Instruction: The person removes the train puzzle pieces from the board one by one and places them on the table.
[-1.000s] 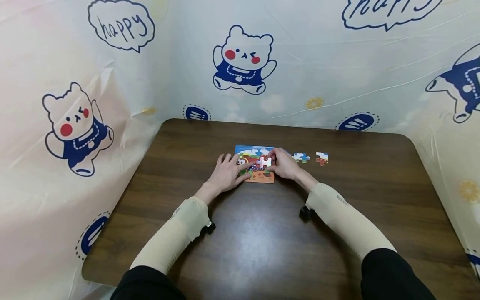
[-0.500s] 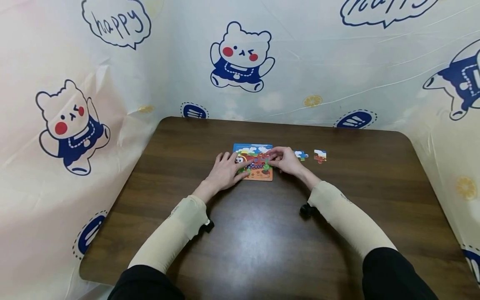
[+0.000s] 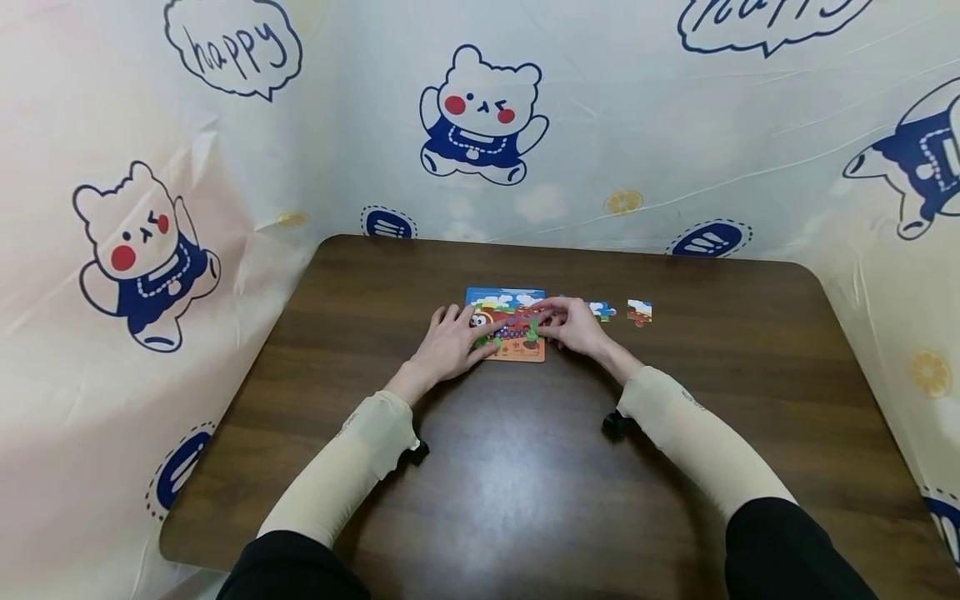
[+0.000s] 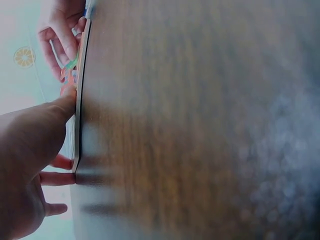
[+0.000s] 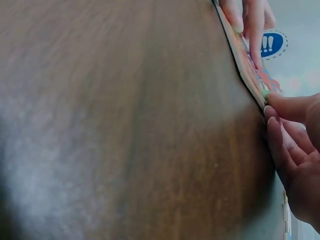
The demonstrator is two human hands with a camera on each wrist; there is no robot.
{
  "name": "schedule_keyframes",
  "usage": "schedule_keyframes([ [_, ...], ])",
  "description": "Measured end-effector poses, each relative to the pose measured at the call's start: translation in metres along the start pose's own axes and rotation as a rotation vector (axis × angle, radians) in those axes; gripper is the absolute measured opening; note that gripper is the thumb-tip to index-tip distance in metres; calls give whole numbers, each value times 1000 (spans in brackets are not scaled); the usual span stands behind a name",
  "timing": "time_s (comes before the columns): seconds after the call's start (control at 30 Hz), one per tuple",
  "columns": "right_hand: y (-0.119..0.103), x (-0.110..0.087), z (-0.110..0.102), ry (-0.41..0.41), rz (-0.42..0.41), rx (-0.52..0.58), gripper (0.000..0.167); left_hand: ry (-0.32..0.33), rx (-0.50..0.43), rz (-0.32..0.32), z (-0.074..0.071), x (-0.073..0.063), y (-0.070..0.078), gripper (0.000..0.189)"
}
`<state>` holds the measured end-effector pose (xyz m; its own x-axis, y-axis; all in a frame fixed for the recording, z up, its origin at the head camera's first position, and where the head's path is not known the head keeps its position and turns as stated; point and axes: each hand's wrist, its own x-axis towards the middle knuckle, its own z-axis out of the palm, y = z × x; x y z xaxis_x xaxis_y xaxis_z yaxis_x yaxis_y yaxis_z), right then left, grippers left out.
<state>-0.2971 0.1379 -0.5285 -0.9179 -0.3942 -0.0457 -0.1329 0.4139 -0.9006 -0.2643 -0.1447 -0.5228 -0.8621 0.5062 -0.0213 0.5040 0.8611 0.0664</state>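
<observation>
A flat jigsaw puzzle board (image 3: 517, 353) with a red cartoon vehicle, blue sky and orange ground lies on the table. My left hand (image 3: 450, 342) rests on its left part, fingers spread and mostly straight. At the right side, my right hand (image 3: 577, 327) pinches a jigsaw piece (image 3: 533, 327) with a green patch, between thumb and fingers, at the board's surface. The right wrist view has the right thumb on green at the board's edge, other fingers bent beside it. How well the piece sits is too small to tell. In the left wrist view, the left hand (image 4: 30, 145) touches the board.
Two loose jigsaw pieces, a blue and white one (image 3: 602, 311) and a red and white one (image 3: 640, 312), lie right of the board. Another bit shows partly behind the right hand. The brown table (image 3: 495, 467) meets a printed curtain (image 3: 585, 150) at the back.
The piece under my right hand has lost its bright glare and now shows its colours, lying closer to the picture. The right fingers have shifted slightly. My left hand stays on the board.
</observation>
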Motion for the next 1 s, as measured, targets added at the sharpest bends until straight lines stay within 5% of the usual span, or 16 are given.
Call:
schedule_keyframes([
  [0.5,10,-1,1,64,28,170,35,11,-16,-6,2,0,0,55],
  [1.0,11,-1,-3,29,16,193,37,13,-9,4,3,1,-2,55],
])
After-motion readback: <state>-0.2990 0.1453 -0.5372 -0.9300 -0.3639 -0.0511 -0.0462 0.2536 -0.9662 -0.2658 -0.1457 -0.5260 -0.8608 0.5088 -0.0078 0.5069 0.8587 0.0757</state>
